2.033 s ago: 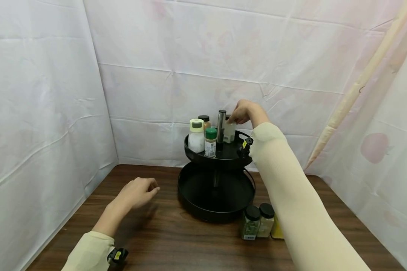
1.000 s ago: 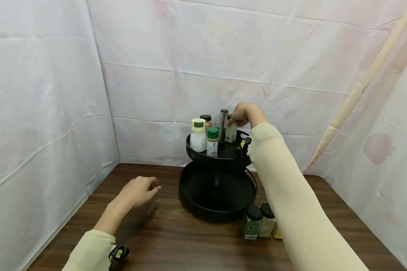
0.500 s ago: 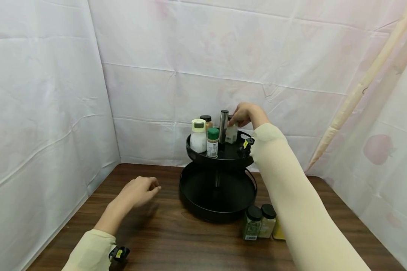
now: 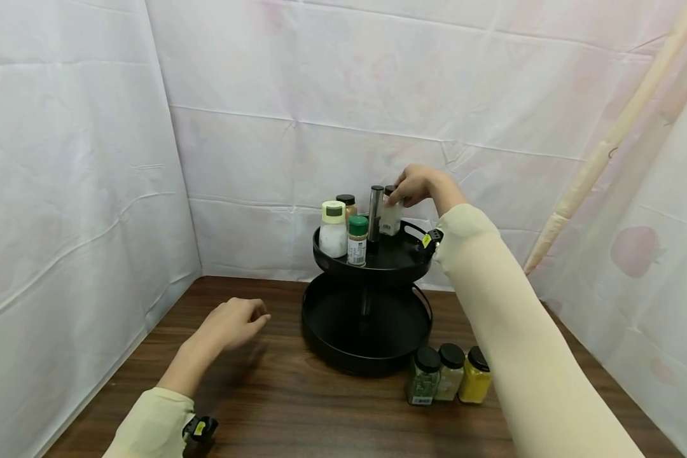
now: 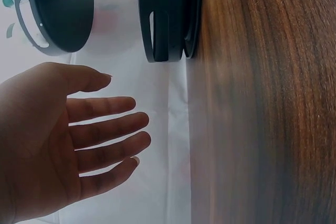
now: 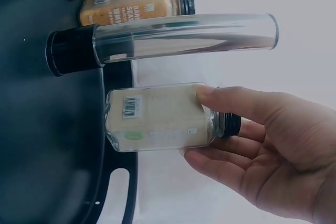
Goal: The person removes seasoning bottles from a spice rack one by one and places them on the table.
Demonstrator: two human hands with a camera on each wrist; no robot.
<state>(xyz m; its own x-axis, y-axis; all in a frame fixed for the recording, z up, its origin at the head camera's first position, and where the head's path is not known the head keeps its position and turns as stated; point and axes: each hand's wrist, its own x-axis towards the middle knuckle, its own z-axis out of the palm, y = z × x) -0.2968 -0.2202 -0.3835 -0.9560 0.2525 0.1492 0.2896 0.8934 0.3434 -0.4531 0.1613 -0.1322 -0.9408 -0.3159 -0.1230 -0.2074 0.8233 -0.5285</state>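
My right hand [image 4: 418, 186] pinches a square clear spice jar [image 6: 157, 119] with pale powder and a black lid, thumb on one side and fingers on the other. The jar is a little above the floor of the upper tier of a black two-tier tray [image 4: 389, 270], just right of its silver centre post [image 6: 184, 38]. My left hand [image 4: 231, 324] hovers over the table left of the tray, fingers loosely bent, holding nothing. On the upper tier stand a white bottle with a pale green cap [image 4: 333, 232], a green-capped shaker [image 4: 357, 242] and a black-lidded orange-brown jar [image 6: 142, 4].
Three black-lidded jars stand on the wooden table [image 4: 298, 413] right of the tray: one green [image 4: 423, 380], one pale [image 4: 449, 375], one yellow [image 4: 475, 381]. The lower tier [image 4: 366, 362] has a raised rim and a side handle. White cloth hangs behind and on both sides.
My right hand has risen slightly with the pale jar, lifting it from the upper tier. The right forearm moved right, uncovering more of the yellow jar. My left hand stays put.
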